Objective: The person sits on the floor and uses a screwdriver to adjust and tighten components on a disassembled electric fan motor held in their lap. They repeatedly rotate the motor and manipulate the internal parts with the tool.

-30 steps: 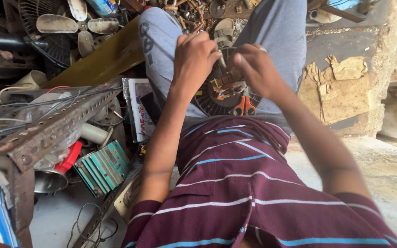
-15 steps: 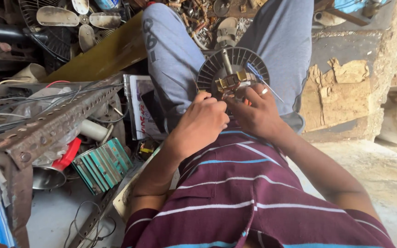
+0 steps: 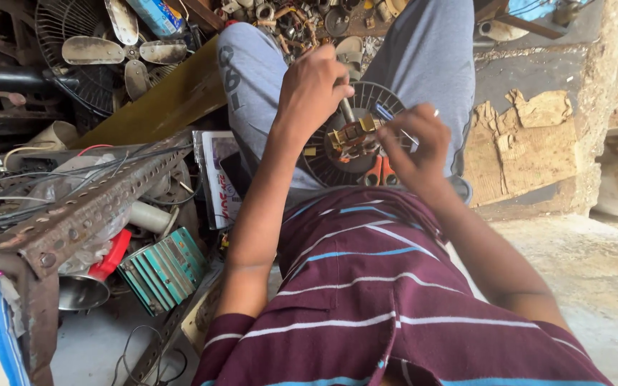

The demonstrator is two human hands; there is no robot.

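Scrap and spare parts crowd the ground around me: a rusty perforated angle iron (image 3: 87, 211) on my left with loose wires draped over it, an old fan with pale blades (image 3: 101, 50) behind that, and a stack of green metal fins (image 3: 166, 268) lying by my hip. I sit with my knees up in grey trousers (image 3: 423, 57), and the round fan motor (image 3: 355, 139) rests in my lap between my thighs, its dark slotted rim facing up at me. My left hand (image 3: 312, 89) is curled shut, fingers folded down over the steel shaft (image 3: 347, 109) that sticks out of the motor's middle (the shaft shows only as a short stub below my knuckles). My right hand (image 3: 413, 143) is half closed, thumb and fingertips pinched together at the brass-coloured piece (image 3: 355, 132) on the motor's centre; a thin light wire runs past my fingers, and I cannot tell whether I actually grip it. Orange-handled pliers (image 3: 380, 171) lie against the motor's near edge, only the handles showing. My striped maroon shirt (image 3: 388, 300) covers the lower part of the motor, my right hand hides its right side, and the small parts heaped beyond my knees are too jumbled to make out.
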